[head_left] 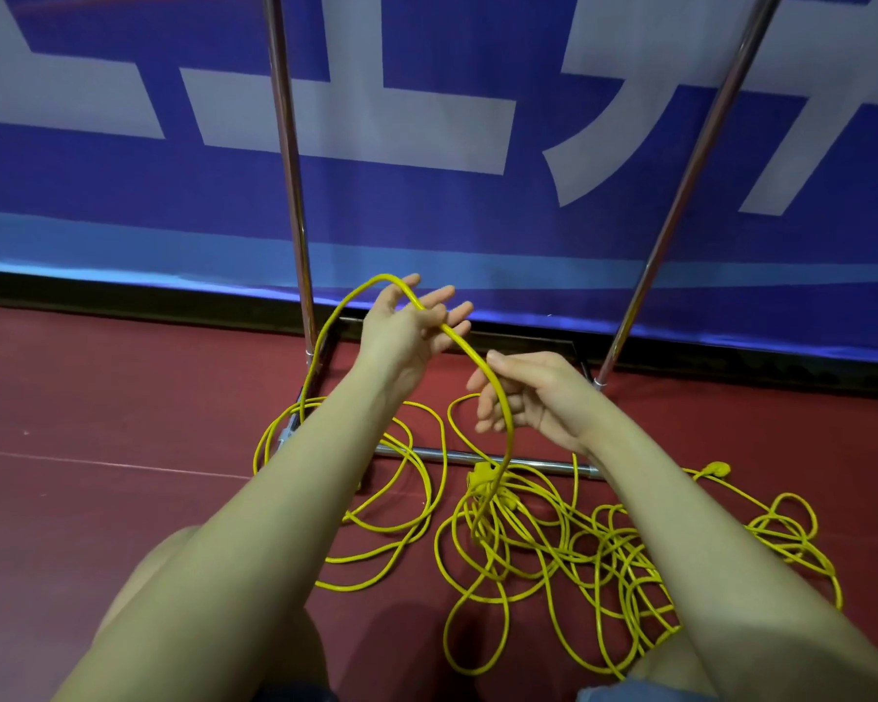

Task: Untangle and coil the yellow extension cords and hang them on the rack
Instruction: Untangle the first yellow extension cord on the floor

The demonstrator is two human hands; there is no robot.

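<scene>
Barely begun: left hand (406,321) grips 1 strand of cord (482,367), right hand (523,397) loosely cups it; tangle (579,544) remains, rack (290,169) holds nothing in view.

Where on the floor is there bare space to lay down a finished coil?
Bare red floor lies left of the left rack pole, and right of the right rack pole. Crowded: tangled yellow cords around the rack's base bar.
</scene>
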